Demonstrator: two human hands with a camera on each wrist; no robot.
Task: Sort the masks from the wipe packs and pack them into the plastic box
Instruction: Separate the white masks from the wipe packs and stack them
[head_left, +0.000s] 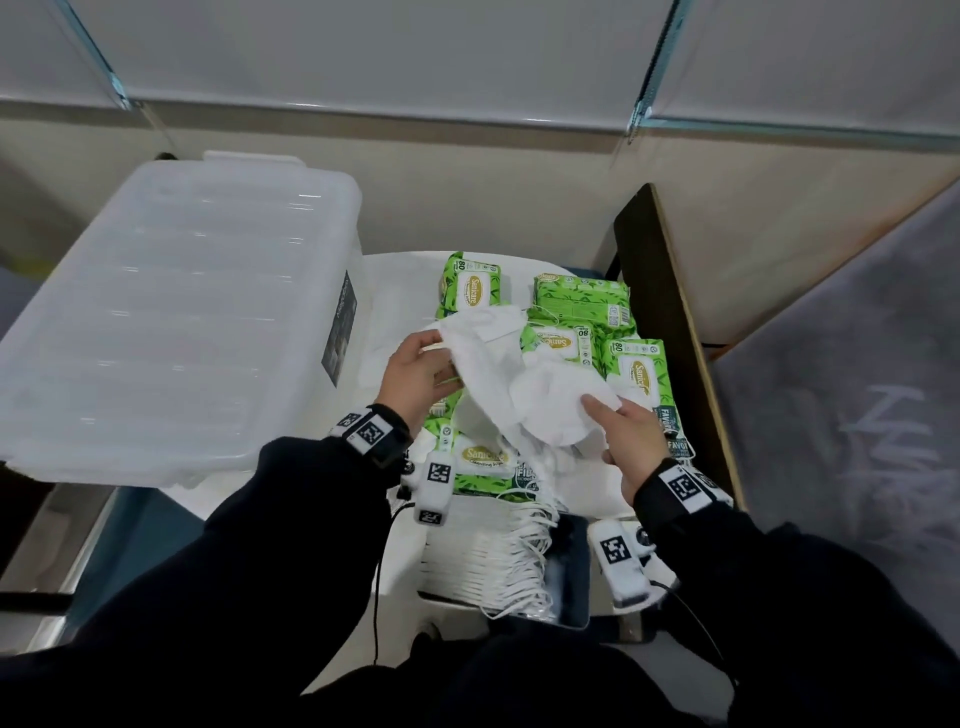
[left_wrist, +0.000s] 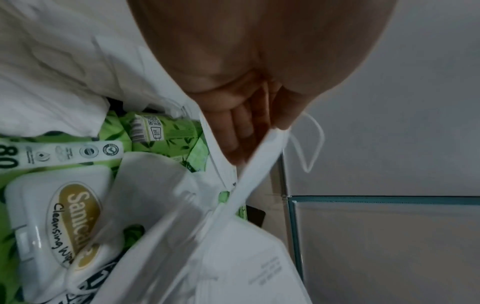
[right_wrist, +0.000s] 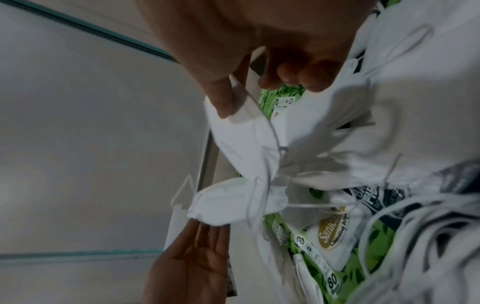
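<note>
Both hands, left (head_left: 415, 375) and right (head_left: 626, 441), gripping tangled masks (head_left: 524, 384) above wipe packs (head_left: 636, 371); lidded plastic box (head_left: 171, 312) left of packs.

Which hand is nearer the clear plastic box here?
Left. The left hand grips the masks just right of the plastic box, apart from it; the right hand holds masks farther right, over the wipe packs.
</note>
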